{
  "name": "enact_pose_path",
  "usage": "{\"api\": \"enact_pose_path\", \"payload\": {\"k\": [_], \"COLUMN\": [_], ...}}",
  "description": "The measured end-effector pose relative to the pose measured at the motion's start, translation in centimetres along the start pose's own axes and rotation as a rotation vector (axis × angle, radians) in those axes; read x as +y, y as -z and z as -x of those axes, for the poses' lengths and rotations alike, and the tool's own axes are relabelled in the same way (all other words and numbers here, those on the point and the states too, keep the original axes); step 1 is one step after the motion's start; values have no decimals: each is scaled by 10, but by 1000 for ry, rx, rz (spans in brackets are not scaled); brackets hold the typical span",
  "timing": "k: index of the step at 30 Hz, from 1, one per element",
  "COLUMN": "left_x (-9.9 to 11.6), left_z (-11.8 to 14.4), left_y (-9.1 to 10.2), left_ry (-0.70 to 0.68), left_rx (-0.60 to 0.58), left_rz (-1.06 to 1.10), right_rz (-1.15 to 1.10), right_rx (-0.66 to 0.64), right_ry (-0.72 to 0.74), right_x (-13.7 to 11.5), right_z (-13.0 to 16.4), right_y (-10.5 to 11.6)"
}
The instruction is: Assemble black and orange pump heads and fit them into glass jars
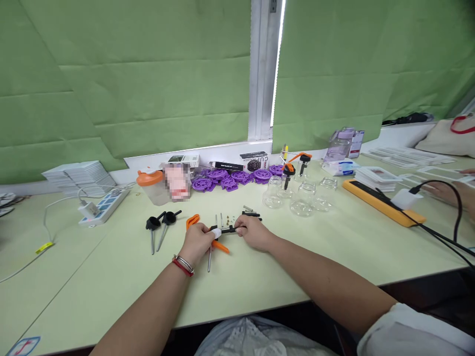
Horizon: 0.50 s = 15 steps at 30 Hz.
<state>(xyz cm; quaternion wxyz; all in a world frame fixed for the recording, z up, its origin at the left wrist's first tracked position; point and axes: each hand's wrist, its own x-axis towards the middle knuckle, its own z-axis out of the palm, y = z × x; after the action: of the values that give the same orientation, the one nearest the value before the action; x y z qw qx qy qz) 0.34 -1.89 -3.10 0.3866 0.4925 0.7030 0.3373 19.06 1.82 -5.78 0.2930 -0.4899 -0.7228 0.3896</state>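
In the middle of the table, my left hand [198, 241] is closed on one end of a slim black part [228, 230]. A small white patch shows at my left thumb; I cannot make out what it is. My right hand [254, 232] pinches the other end of the black part. An orange lever [221, 246] and a metal tube [210, 261] stick out below my left hand; whether they join the black part is hidden. A second orange lever [192, 220] lies just beyond that hand. Springs [249, 209], thin metal pins [221, 220] and tiny brass pieces [227, 221] lie beyond my fingers.
Two black funnel-like heads with metal tubes [152, 225] lie left. Glass jars [302, 200] and black-and-orange tops [288, 170] stand right. Purple plastic parts [218, 177] line the back, near an orange-lidded cup [150, 185]. Power strips [382, 202] and a co-worker's hand [443, 192] are right.
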Motion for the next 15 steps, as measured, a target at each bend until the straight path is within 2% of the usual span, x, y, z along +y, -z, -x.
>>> {"api": "enact_pose_path", "payload": {"k": [5, 9, 12, 15], "left_x": [4, 8, 13, 21], "left_z": [1, 4, 11, 20], "left_y": [12, 19, 21, 19], "left_ry": [-12, -129, -168, -243], "left_rx": [-20, 52, 120, 185], "left_rz": [-190, -492, -703, -802], "right_rz": [65, 146, 153, 151], "right_rx": [-59, -95, -116, -111], "right_ry": [-79, -147, -167, -179], "right_x": [2, -3, -7, -10], "right_z": [7, 11, 12, 11], "right_y": [33, 58, 64, 63]}}
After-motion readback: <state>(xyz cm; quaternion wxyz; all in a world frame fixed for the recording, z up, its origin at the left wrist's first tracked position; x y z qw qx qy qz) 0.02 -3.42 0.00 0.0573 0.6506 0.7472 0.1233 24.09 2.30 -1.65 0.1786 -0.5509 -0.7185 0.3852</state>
